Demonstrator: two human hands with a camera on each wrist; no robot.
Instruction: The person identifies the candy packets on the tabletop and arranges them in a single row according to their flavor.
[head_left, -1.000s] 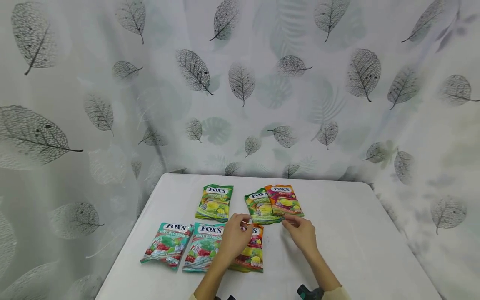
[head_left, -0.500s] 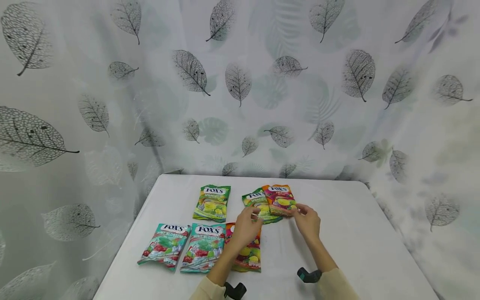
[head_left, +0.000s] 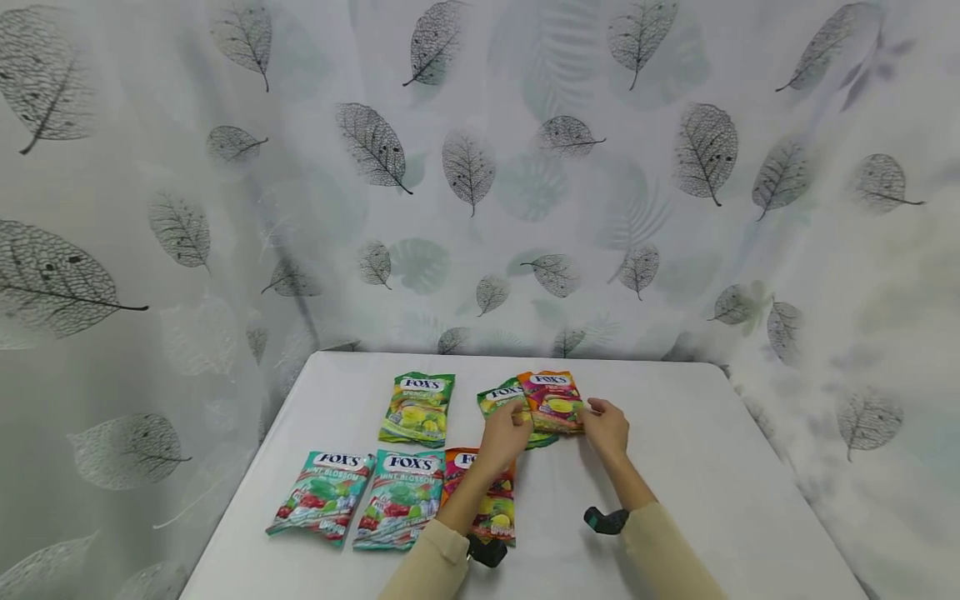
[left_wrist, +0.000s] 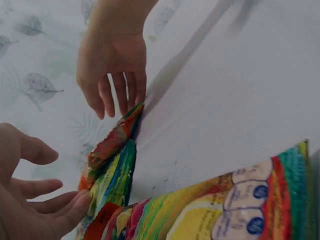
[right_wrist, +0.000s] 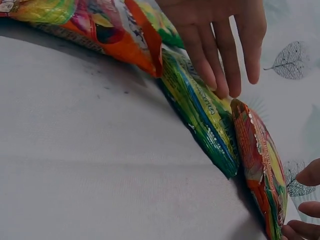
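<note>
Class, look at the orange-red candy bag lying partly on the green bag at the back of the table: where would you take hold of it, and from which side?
Probably by the free right edge of the orange-red bag, coming from the right, where the right hand already is. The bag lies flat, its left part overlapping the green bag where the left hand rests, so its right and near edges are the ones exposed for a pinch.

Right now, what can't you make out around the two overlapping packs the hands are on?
- Green pack: head view, lower part covered by the left hand and the orange-pink pack.
- Right hand: right wrist view, cut by the frame edge; grip unclear.
- Flavour print: head view, too small.
- Front orange pack: forearm hides its middle.
</note>
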